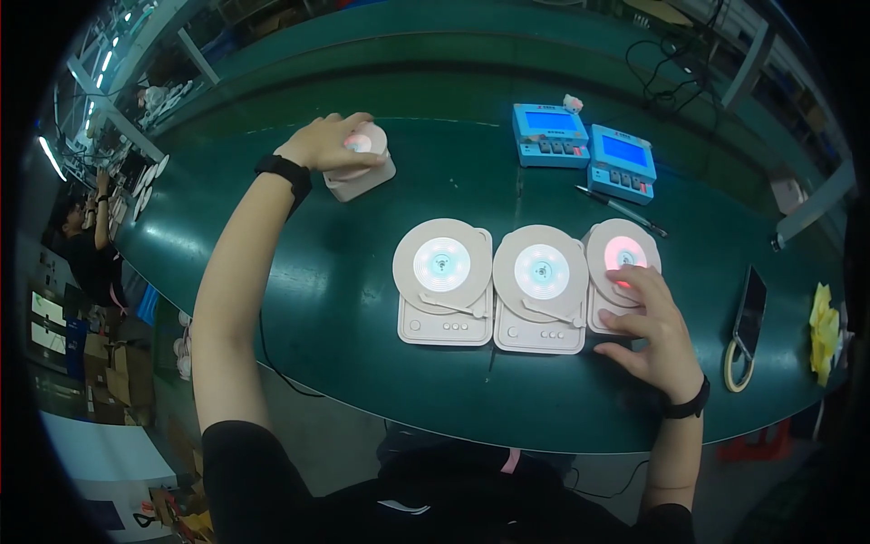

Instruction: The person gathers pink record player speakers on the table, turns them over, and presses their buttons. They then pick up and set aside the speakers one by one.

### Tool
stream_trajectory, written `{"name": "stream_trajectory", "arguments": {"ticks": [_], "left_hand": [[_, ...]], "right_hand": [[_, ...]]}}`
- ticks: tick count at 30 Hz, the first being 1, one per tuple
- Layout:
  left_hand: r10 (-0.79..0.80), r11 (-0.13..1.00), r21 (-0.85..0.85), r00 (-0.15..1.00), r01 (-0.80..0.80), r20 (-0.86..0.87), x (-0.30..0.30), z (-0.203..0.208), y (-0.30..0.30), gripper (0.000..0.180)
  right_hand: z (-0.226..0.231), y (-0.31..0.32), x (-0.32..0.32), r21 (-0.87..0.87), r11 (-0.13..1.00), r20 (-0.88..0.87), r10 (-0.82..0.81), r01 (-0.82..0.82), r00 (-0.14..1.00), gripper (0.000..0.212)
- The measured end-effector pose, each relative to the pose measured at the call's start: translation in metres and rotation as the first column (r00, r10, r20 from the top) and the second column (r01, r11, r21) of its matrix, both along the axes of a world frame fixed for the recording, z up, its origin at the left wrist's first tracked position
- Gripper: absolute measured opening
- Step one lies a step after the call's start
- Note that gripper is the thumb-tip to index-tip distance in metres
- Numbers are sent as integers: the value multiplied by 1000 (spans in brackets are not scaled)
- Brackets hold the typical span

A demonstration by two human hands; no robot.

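Four would exceed the count, so several cream record-player-shaped devices with lit discs are on the table. At the far left, my left hand (pixel 328 145) is closed round the far one (pixel 361 181), its thumb and fingers on either side of the pink-lit disc. Nearer, a left player (pixel 444 326) and a middle player (pixel 540 335) sit side by side with white-blue discs. Beside them stands a right player (pixel 603 304), its disc glowing pink-red. My right hand (pixel 648 326) is over it with fingers apart, partly hiding its front and controls; contact at the fingertips is hard to tell.
Two blue boxes with lit screens, a left one (pixel 550 136) and a right one (pixel 622 163), stand at the back. A pen (pixel 625 211) lies in front. On the right are a phone (pixel 751 313) with a ring strap and something yellow (pixel 823 334). Another person (pixel 86 240) works far left.
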State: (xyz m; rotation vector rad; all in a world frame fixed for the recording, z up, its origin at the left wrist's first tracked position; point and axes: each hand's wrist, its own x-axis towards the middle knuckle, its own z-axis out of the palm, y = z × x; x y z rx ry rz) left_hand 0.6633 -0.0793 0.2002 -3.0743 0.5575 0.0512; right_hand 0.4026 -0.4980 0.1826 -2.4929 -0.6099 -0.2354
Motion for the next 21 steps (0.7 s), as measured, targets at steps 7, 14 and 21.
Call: {"name": "stream_trajectory", "arguments": {"ticks": [7,14,21], "left_hand": [[413,907,64,849,-416,-328,-65,21,22,72],[159,906,-302,901,-295,-404,-174,0,37,70],[245,834,-427,928,-349,-281,-193,-28,15,86]], "right_hand": [[0,-1,0,-45,999,40,31,-29,999,27],[0,3,-2,-62,998,46,25,-22,999,29],[-2,6,-3,-42,999,37,18,-17,999,33]]}}
